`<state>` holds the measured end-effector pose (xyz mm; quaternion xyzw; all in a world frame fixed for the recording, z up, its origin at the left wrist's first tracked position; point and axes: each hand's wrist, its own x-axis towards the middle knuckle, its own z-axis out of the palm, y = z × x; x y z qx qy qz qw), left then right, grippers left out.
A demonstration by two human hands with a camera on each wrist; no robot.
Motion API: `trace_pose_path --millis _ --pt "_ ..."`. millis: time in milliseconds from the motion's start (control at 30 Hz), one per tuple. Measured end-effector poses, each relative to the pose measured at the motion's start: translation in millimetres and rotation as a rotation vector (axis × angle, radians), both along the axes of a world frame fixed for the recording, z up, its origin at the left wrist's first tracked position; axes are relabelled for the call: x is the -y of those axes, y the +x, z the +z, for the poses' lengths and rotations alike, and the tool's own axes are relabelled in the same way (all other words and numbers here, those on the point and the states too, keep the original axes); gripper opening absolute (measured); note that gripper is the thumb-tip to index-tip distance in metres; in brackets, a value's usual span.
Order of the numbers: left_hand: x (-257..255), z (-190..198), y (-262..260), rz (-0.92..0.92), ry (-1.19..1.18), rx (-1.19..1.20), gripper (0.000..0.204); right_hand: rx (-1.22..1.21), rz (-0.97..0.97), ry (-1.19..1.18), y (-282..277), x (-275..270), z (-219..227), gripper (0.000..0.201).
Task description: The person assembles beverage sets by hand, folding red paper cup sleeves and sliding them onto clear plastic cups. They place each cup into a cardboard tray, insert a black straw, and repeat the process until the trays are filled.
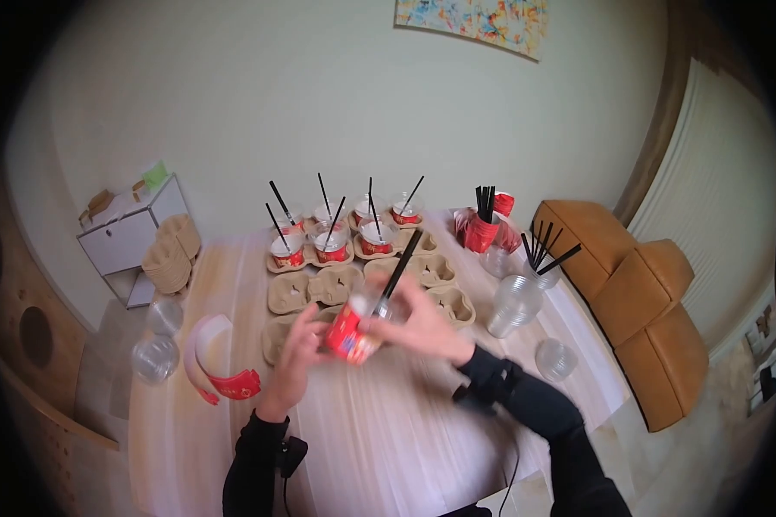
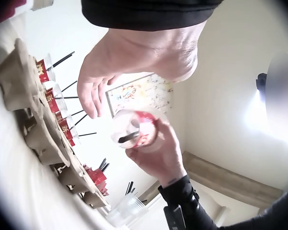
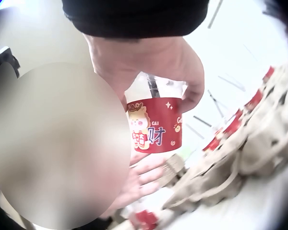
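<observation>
My right hand (image 1: pixel 429 326) grips a clear plastic cup with a red printed paper sleeve (image 3: pixel 156 125) by its upper part, above the table. A black straw (image 1: pixel 398 265) stands out of the cup, tilted to the right in the head view. On the other side of the cup, my left hand (image 1: pixel 295 355) is held with its fingers extended. In the left wrist view, a gap shows between the left fingers (image 2: pixel 92 100) and the cup. Beyond the hands, pulp cup carriers (image 1: pixel 291 293) stand in rows, the far ones holding several sleeved cups with straws (image 1: pixel 331 250).
On the right are a red holder of black straws (image 1: pixel 481 233), stacked clear cups (image 1: pixel 516 303) and a clear piece (image 1: pixel 556 358). Curved red-and-white sleeves (image 1: pixel 200 353) and clear plastic pieces (image 1: pixel 155 358) lie at left. Stacked carriers (image 1: pixel 167 263) stand at the far left.
</observation>
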<state>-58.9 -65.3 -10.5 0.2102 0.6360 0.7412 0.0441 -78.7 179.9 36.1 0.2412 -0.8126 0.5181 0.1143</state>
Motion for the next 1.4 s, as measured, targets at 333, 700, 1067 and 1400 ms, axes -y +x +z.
trace_pose_path --millis 333,700,1067,1400 --pt "-19.1 -1.0 11.5 -0.013 -0.309 -0.095 0.048 -0.174 -0.712 0.255 -194.2 -105.4 -8.1 0.080" --pt "-19.9 6.0 14.1 -0.038 -0.418 -0.169 0.043 -0.257 -0.672 0.368 -242.4 -109.5 -87.2 0.078" --pt "-23.1 5.9 14.9 -0.104 -0.458 -0.170 0.041 0.237 -0.684 0.756 -219.2 -102.9 -48.2 0.089" --pt "-31.3 13.6 25.1 -0.191 -0.544 -0.234 0.044 0.118 -0.001 1.174 -102.5 -175.0 30.3 0.073"
